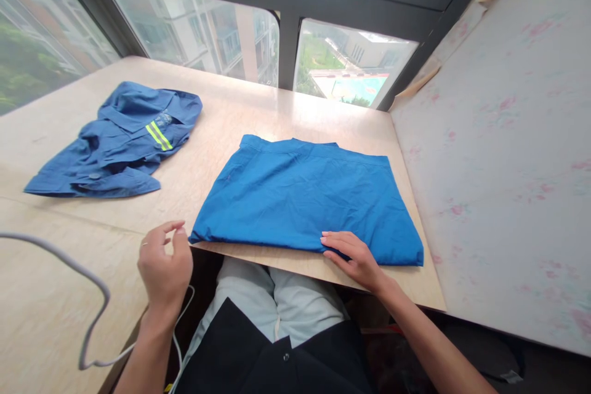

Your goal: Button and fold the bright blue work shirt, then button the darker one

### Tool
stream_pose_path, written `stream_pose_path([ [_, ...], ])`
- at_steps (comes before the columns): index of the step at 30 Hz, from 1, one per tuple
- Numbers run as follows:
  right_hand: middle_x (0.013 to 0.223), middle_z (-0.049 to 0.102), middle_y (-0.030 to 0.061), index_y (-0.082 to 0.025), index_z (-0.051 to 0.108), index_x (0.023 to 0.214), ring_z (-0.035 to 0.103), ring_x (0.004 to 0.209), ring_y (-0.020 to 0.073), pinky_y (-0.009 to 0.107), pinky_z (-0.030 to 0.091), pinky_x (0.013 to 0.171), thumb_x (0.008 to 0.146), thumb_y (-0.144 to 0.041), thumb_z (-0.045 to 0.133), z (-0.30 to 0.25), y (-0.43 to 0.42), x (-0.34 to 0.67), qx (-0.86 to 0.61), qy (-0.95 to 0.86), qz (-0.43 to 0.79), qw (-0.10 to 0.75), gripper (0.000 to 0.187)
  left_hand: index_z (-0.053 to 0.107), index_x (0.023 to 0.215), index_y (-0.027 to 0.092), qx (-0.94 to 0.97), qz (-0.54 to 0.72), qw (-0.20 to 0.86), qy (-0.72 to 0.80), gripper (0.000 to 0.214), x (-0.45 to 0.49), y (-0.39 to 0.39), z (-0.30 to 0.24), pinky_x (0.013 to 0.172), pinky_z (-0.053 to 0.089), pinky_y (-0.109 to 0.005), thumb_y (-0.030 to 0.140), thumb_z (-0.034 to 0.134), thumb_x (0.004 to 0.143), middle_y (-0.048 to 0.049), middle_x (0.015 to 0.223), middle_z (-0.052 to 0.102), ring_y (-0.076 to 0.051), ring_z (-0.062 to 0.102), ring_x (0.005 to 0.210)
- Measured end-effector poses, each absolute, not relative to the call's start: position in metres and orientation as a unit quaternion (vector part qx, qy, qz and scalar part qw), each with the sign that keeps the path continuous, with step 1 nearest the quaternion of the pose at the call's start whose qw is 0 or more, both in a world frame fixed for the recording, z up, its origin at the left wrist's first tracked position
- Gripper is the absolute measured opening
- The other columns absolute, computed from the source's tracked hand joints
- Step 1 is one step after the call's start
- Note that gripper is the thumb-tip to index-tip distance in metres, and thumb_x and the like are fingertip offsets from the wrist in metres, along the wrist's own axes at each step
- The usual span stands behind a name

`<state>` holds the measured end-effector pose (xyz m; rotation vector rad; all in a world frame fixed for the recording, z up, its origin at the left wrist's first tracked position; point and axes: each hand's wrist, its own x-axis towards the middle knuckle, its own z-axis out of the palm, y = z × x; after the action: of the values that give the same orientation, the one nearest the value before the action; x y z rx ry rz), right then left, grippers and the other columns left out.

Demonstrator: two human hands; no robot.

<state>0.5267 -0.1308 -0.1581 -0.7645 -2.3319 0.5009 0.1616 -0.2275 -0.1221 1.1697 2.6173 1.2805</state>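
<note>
A bright blue garment (pixel 305 197), folded into a flat rectangle, lies on the wooden table (pixel 258 117) in front of me. My right hand (pixel 353 255) rests flat on its near edge, fingers stretched out and together. My left hand (pixel 164 265) hovers just left of the garment's near left corner, fingers loosely curled with thumb and forefinger close, nothing visibly in them. A darker blue work shirt (pixel 117 144) with a yellow reflective stripe lies crumpled at the far left.
A grey cable (pixel 95 308) loops across the near left of the table. Dark-framed windows (pixel 286 6) run along the far side. A pale wall (pixel 508 154) with pink marks closes the right. My lap shows below the table's edge.
</note>
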Motion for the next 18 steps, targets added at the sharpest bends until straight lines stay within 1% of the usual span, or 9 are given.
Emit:
stream_pose_path([
  [3,0.112,0.073,0.0077,-0.023,0.07,0.115,0.068,0.111,0.0176,0.033,0.058,0.093,0.092,-0.023,0.062,-0.157,-0.132,0.526,-0.294,-0.886,0.195,0.302,0.024,0.062,0.114,0.019,0.448,0.395,0.018,0.802,0.036,0.187,-0.216,-0.125,0.112,0.043,-0.048,0.043,0.054,0.088,-0.0127,0.121,0.065,-0.028,0.058,0.12],
  [6,0.113,0.072,0.0073,-0.022,0.068,0.116,0.067,0.114,0.017,0.033,0.057,0.095,0.092,-0.021,0.062,-0.156,-0.135,0.526,-0.286,-0.887,0.196,0.304,0.025,0.057,0.124,0.016,0.438,0.37,0.055,0.818,0.048,0.199,-0.204,-0.128,0.116,0.039,-0.056,0.044,0.058,0.084,-0.0182,0.133,0.057,-0.034,0.05,0.131],
  [8,0.114,0.072,0.0075,-0.021,0.067,0.117,0.066,0.115,0.017,0.033,0.057,0.096,0.092,-0.02,0.062,-0.156,-0.137,0.526,-0.28,-0.888,0.198,0.305,0.026,0.057,0.123,0.015,0.417,0.371,0.063,0.827,0.05,0.195,-0.2,-0.129,0.118,0.037,-0.057,0.044,0.059,0.082,-0.0193,0.134,0.056,-0.035,0.048,0.134],
  [10,0.115,0.072,0.0079,-0.021,0.067,0.118,0.066,0.116,0.0176,0.033,0.057,0.096,0.092,-0.019,0.062,-0.156,-0.14,0.527,-0.279,-0.889,0.201,0.304,0.026,0.057,0.122,0.016,0.389,0.379,0.07,0.837,0.05,0.185,-0.2,-0.128,0.118,0.037,-0.056,0.044,0.059,0.08,-0.0182,0.134,0.056,-0.035,0.047,0.134],
  [13,0.115,0.071,0.0085,-0.021,0.067,0.118,0.066,0.115,0.0184,0.035,0.057,0.096,0.093,-0.021,0.061,-0.157,-0.142,0.528,-0.289,-0.885,0.205,0.302,0.026,0.057,0.122,0.019,0.302,0.397,0.137,0.856,0.054,0.168,-0.207,-0.127,0.113,0.043,-0.056,0.045,0.063,0.076,-0.0157,0.136,0.056,-0.034,0.056,0.125],
  [15,0.116,0.071,0.0086,-0.022,0.068,0.118,0.066,0.115,0.0184,0.035,0.058,0.096,0.093,-0.022,0.061,-0.157,-0.142,0.529,-0.297,-0.881,0.212,0.301,0.026,0.057,0.119,0.021,0.224,0.449,0.2,0.842,0.052,0.161,-0.212,-0.128,0.104,0.051,-0.049,0.042,0.067,0.073,-0.0132,0.132,0.06,-0.029,0.062,0.114],
  [17,0.116,0.071,0.0083,-0.023,0.068,0.118,0.066,0.115,0.0183,0.034,0.058,0.096,0.093,-0.023,0.061,-0.158,-0.142,0.529,-0.301,-0.878,0.219,0.301,0.026,0.057,0.113,0.021,0.151,0.526,0.237,0.803,0.046,0.158,-0.216,-0.128,0.088,0.058,-0.035,0.034,0.069,0.071,-0.0094,0.121,0.064,-0.022,0.065,0.105],
  [18,0.116,0.071,0.0083,-0.023,0.069,0.118,0.066,0.115,0.0182,0.034,0.058,0.097,0.093,-0.023,0.061,-0.158,-0.141,0.53,-0.302,-0.877,0.223,0.3,0.026,0.057,0.11,0.022,0.118,0.563,0.248,0.78,0.043,0.158,-0.218,-0.128,0.08,0.057,-0.029,0.03,0.07,0.07,-0.0077,0.115,0.066,-0.018,0.066,0.101],
])
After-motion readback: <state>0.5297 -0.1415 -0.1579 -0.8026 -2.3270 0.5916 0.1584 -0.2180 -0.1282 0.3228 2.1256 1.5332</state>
